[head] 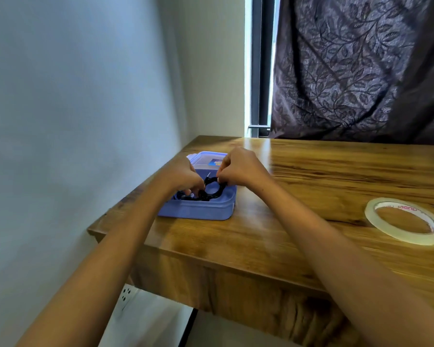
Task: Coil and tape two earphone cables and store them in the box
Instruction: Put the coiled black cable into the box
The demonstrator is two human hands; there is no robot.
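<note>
Pinched in left hand (183, 176) and right hand (239, 169) over blue box (198, 211), far left on worktop (298, 196): 1 coiled earphone cable (204, 194); storing apparently underway; 2nd's whereabouts unclear; tape roll (409, 237) right.

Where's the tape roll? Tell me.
Head view: the tape roll lies flat on the table's right side, near the front edge, well apart from the box at the left.
</note>
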